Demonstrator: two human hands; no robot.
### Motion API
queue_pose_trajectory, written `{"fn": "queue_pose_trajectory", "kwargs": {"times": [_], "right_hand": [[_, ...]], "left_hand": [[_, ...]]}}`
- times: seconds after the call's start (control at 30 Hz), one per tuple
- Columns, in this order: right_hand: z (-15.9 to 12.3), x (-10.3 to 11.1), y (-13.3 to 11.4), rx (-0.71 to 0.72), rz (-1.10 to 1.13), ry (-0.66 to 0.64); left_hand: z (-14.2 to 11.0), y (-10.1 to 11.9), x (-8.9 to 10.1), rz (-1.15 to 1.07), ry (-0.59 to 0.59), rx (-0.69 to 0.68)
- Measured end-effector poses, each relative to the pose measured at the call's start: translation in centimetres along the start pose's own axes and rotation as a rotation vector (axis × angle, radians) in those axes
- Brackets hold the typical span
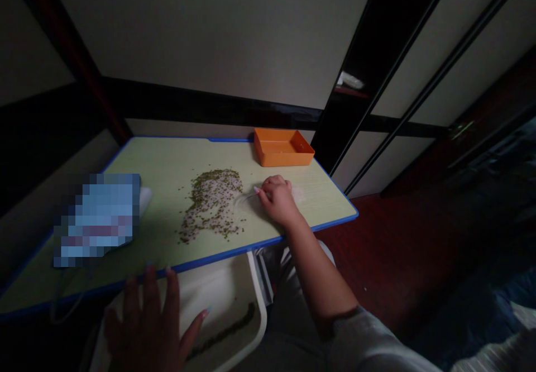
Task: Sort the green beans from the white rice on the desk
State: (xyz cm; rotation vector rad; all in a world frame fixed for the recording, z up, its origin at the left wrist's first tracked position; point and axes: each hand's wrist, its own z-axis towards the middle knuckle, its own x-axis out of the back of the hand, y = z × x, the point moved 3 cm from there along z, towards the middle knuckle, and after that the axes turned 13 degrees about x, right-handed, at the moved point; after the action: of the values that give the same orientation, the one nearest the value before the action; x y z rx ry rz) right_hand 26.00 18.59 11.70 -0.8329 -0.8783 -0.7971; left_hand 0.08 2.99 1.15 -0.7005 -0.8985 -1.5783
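- Head view: the counter (167, 151) runs from the lower left of the frame to a rounded corner right of centre, bordered by a blue edging (226, 256); its far side lies against the pale panels (218, 31) in the upper part.
- Room for moving: bare counter surface shows left of centre, between the pile and the blurred-out blue packet (100, 215), and again behind the pile, towards the far edge. Right of centre, a narrower strip runs from the right hand (277, 200) to the rounded corner; past that lies the dark red floor (377, 260).
- Tighter spots: the orange tray (287, 160) stands at the far edge, right of centre, just behind the right hand. Below the front edge, at lower centre, sits a white bin (260, 305) with a dark streak inside.
- The pile of green and white grains (215, 199) is spread near the middle of the frame, left of the right hand and apart from its fingers. A faint pale streak (245, 198) joins the two; what it is cannot be made out. A thin whitish scatter (298, 194) lies just right of that hand.
- Right-hand grip: fingers curled low at the counter; whether they grasp anything, I cannot tell.
- Left hand (146, 319): at lower left, dim, fingers spread and grip released, by the front edge and in front of the bin; contact with either is unclear.
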Motion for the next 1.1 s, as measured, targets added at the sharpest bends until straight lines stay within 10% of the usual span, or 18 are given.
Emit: {"fn": "queue_pose_trajectory", "kwargs": {"times": [0.4, 1.1], "right_hand": [[-3.8, 3.4, 4.7, -0.431, -0.237, 0.160], [-2.3, 0.1, -1.8, -0.030, -0.091, -0.119]], "left_hand": [[-0.3, -0.2, -0.5, -0.053, 0.054, 0.009], [-0.1, 0.0, -0.1, -0.042, 0.035, 0.011]]}}
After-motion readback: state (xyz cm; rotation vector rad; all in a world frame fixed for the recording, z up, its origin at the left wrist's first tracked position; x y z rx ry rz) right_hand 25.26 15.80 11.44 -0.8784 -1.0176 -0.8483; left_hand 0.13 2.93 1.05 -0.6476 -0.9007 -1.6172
